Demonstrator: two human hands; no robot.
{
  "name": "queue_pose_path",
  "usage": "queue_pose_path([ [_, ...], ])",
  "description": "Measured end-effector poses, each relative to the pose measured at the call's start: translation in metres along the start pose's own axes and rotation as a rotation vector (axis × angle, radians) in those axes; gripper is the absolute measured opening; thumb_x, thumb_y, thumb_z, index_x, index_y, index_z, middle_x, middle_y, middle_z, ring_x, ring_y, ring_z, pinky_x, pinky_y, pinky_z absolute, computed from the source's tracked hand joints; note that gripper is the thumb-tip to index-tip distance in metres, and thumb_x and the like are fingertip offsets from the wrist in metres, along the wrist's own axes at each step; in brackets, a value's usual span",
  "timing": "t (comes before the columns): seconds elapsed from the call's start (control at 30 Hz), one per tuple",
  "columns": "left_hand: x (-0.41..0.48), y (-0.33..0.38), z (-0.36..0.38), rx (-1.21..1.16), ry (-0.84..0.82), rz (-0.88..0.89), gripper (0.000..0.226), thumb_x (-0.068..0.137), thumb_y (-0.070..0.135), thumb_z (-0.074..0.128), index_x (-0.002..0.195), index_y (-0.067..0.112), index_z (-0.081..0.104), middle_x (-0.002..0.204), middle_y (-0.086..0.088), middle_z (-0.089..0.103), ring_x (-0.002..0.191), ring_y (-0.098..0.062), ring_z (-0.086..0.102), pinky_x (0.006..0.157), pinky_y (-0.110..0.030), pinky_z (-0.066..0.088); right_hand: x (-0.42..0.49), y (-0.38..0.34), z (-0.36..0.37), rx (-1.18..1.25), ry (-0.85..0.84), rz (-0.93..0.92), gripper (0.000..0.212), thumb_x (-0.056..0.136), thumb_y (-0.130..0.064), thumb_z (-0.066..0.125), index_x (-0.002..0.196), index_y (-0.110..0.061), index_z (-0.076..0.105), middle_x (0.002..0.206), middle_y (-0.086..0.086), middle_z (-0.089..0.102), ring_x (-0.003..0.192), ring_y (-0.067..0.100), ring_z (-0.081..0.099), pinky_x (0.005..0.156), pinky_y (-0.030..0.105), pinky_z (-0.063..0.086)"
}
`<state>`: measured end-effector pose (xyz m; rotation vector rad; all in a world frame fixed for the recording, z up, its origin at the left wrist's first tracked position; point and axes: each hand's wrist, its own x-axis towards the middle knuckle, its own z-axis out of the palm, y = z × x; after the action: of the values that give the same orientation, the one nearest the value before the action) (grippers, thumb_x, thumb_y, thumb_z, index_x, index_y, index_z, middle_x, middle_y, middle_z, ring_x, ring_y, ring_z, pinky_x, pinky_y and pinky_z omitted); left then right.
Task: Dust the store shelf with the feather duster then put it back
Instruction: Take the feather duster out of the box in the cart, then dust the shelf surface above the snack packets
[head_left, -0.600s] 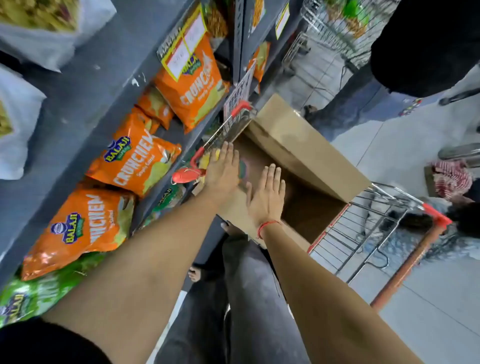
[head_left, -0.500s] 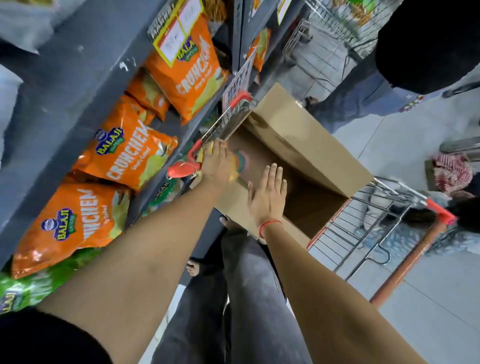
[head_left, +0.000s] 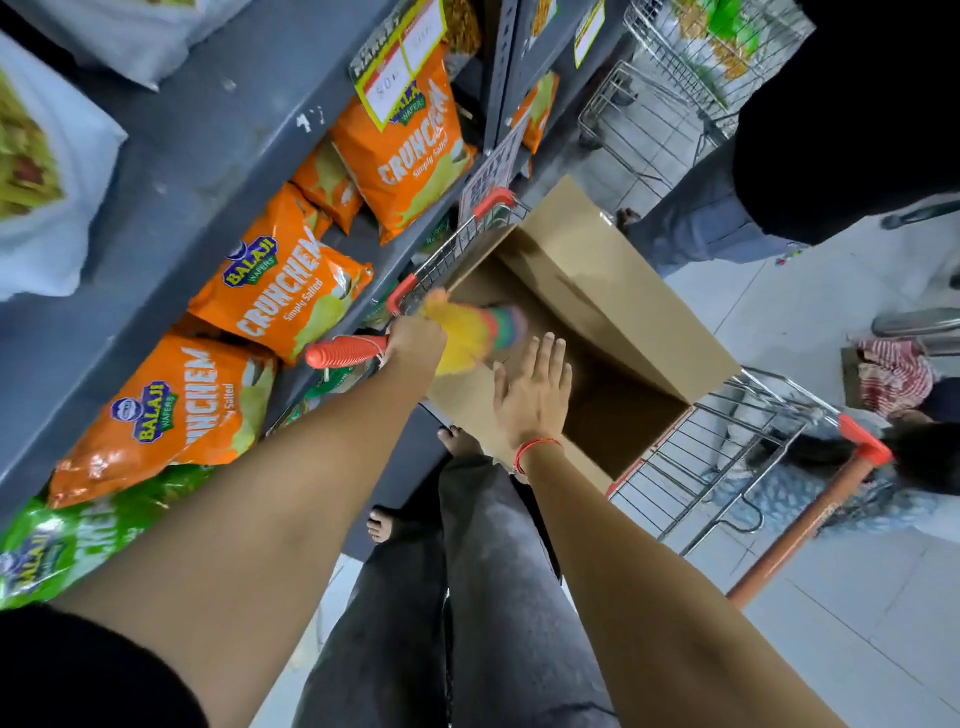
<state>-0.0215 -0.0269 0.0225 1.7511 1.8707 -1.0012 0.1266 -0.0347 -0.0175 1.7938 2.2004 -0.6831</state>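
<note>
The feather duster (head_left: 470, 327) has a red-orange handle and a blurred yellow, green and pink head. My left hand (head_left: 415, 340) is shut around it where handle meets head, and the head hangs over the near corner of an open cardboard box (head_left: 613, 291). The handle end sticks out left toward the grey store shelf (head_left: 197, 150). My right hand (head_left: 535, 395) is flat with fingers spread, over the box's near rim, holding nothing. The box sits in a wire shopping cart (head_left: 727, 447).
Orange chip bags (head_left: 280, 291) and green ones (head_left: 62, 540) fill the shelf at left. Another person's legs (head_left: 696, 223) stand beyond the box, with a second wire cart (head_left: 670, 67) behind. My own legs (head_left: 467, 597) and bare feet are below. Light floor tiles lie at right.
My left hand closed on the duster and lifted it, so the coloured head has come up out of the box. My right hand stayed spread over the box rim.
</note>
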Motion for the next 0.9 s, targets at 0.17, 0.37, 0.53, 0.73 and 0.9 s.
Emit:
queue_pose_path([
  [0.17,-0.035,-0.018,-0.019,0.067,0.011,0.086,0.038,0.092,-0.005,0.045,0.123,0.012,0.061,0.125,-0.005,0.064,0.116,-0.024,0.061,0.076,-0.032,0.047,-0.008,-0.004,-0.028,0.015,0.03,-0.006,0.066,0.099,-0.043,0.024,0.147,0.001,0.014,0.156,0.019,0.012,0.145,0.031,0.005,0.116,0.042,0.007],
  [0.37,-0.1,-0.051,-0.067,0.136,0.06,0.135,0.041,0.094,-0.005,0.039,0.129,0.009,0.056,0.133,-0.01,0.057,0.123,-0.03,0.055,0.096,-0.036,0.045,-0.022,-0.024,-0.081,0.064,0.101,-0.033,0.066,0.099,-0.043,0.026,0.145,0.003,0.017,0.155,0.022,0.015,0.144,0.031,0.008,0.116,0.042,0.009],
  [0.53,-0.155,-0.073,-0.116,0.115,0.164,0.046,0.035,0.098,0.008,0.04,0.127,0.012,0.059,0.132,-0.008,0.059,0.122,-0.027,0.056,0.093,-0.034,0.047,-0.026,-0.055,-0.13,0.103,0.154,-0.114,0.064,0.1,-0.04,0.029,0.145,0.003,0.016,0.155,0.022,0.014,0.144,0.032,0.01,0.116,0.04,0.008],
  [0.73,-0.223,-0.105,-0.159,-0.003,0.331,-0.093,0.028,0.092,0.006,0.046,0.11,0.008,0.066,0.117,-0.01,0.067,0.109,-0.029,0.064,0.079,-0.036,0.049,-0.015,-0.065,-0.18,0.193,0.316,-0.191,0.067,0.098,-0.044,0.027,0.137,0.01,0.031,0.147,0.03,0.03,0.138,0.036,0.023,0.115,0.044,0.016],
  [0.9,-0.274,-0.136,-0.186,-0.127,0.526,-0.155,0.025,0.092,0.012,0.047,0.108,0.013,0.066,0.107,-0.01,0.07,0.098,-0.031,0.067,0.063,-0.031,0.039,0.002,-0.086,-0.238,0.407,0.516,-0.183,0.06,0.098,-0.035,0.036,0.129,0.016,0.041,0.14,0.036,0.037,0.134,0.041,0.031,0.114,0.043,0.018],
])
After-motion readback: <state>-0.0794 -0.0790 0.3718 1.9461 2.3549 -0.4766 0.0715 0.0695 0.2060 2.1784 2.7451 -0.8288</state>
